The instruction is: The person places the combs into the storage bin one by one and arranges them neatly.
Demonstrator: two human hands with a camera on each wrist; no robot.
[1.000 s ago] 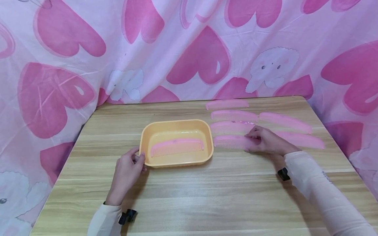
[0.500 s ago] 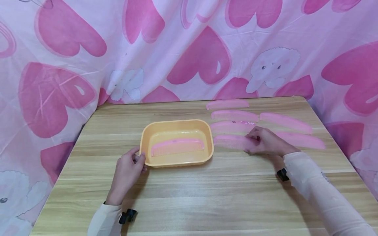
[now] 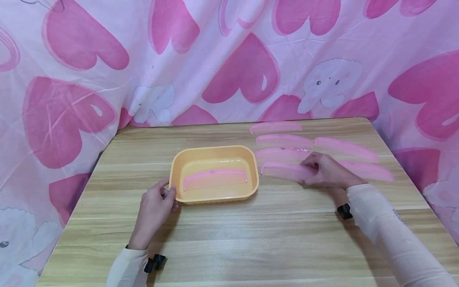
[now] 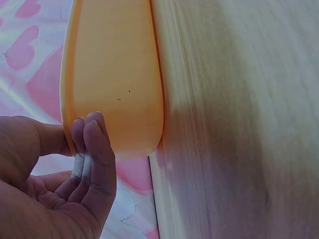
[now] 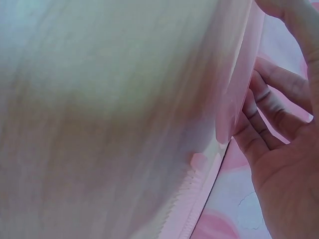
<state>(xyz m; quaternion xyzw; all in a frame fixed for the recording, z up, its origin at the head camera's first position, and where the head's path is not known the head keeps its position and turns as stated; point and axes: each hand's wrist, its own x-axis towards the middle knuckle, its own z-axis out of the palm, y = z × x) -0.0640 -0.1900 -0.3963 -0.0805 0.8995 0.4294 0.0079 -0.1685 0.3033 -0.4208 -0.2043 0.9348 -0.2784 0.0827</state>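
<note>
My left hand (image 3: pixel 156 211) grips the near left corner of a yellow-orange plastic tray (image 3: pixel 215 198), thumb at the rim and fingers against the outer wall, as the left wrist view also shows. One pink comb (image 3: pixel 215 172) lies inside the tray, teeth toward me. To the tray's right, my right hand (image 3: pixel 328 170) pinches the right end of another pink comb (image 3: pixel 283 170), whose teeth stand out sharply just above the table. In the right wrist view, the fingers (image 5: pixel 269 102) touch the smooth end of this held comb (image 5: pixel 232 112).
More pink combs lie behind and beside the right hand: a far comb (image 3: pixel 276 127), a second comb (image 3: pixel 284 140), a comb with printed marks (image 3: pixel 279 153), and two at right, an upper comb (image 3: pixel 346 148) and a lower comb (image 3: pixel 367 170). A heart-printed curtain (image 3: pixel 240 71) hangs behind the wooden table (image 3: pixel 229 247).
The comb in my right hand has lifted slightly off the table, its left end now raised. My left hand and the tray have stayed in place.
</note>
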